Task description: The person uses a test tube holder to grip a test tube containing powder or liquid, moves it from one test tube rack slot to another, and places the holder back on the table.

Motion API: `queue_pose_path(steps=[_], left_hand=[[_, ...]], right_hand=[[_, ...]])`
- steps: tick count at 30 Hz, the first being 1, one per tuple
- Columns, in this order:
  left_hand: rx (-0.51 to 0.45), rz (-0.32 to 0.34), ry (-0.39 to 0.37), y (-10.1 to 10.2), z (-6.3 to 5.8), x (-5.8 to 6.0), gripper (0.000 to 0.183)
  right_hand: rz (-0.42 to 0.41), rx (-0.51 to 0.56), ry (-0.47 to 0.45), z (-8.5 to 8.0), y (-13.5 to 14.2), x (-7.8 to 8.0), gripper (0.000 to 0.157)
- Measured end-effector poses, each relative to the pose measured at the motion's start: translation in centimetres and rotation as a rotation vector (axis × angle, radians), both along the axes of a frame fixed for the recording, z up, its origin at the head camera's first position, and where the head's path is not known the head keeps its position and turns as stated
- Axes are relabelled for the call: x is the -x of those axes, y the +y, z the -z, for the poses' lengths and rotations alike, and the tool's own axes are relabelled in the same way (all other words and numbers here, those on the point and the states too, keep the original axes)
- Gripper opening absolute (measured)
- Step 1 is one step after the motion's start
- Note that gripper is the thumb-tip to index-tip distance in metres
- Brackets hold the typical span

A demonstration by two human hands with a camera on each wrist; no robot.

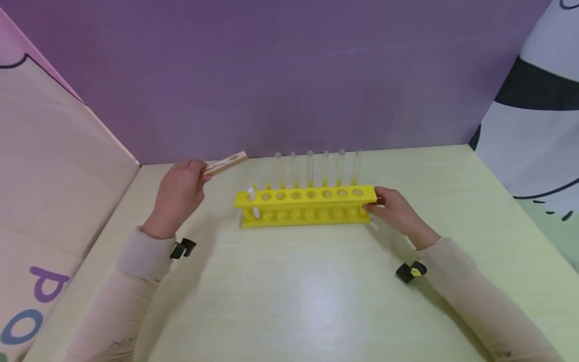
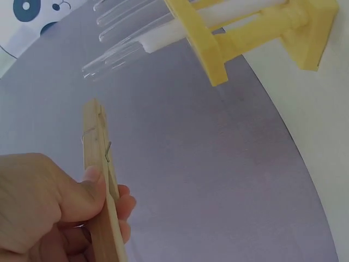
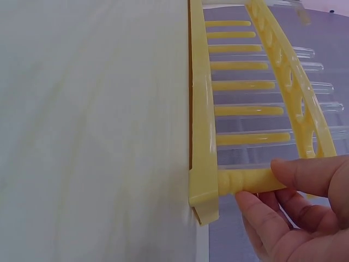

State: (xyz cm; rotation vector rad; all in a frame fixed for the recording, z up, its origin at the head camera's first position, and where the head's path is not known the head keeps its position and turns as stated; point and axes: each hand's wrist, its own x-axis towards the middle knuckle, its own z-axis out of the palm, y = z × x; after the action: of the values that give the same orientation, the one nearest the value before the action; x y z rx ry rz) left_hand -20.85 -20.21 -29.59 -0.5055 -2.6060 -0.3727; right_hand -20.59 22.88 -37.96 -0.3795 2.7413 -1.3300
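Observation:
A yellow test tube rack stands on the table. My right hand grips the post at its right end; in the right wrist view the thumb and fingers close round that yellow post. My left hand holds a wooden test tube clamp, raised left of the rack. In the left wrist view, thumb and fingers squeeze the clamp by its handles, its front end pointing toward the tubes. A test tube with white contents sits in the leftmost front hole, apart from the clamp.
Several clear, empty-looking test tubes stand upside down on pegs along the rack's back. A purple partition rises behind the pale table. Printed panels flank both sides.

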Motion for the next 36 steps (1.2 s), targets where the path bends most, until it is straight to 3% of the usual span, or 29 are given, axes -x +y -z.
queue_pose_path(steps=[15, 36], left_hand=[[0.0, -0.021, 0.08, 0.8, -0.8, -1.0, 0.015], [0.04, 0.005, 0.109, 1.2, -1.0, -2.3, 0.01]], right_hand=[[-0.017, 0.027, 0.011, -0.4, -0.1, 0.0, 0.033], [-0.017, 0.009, -0.013, -0.3, 0.0, -0.2, 0.035]])
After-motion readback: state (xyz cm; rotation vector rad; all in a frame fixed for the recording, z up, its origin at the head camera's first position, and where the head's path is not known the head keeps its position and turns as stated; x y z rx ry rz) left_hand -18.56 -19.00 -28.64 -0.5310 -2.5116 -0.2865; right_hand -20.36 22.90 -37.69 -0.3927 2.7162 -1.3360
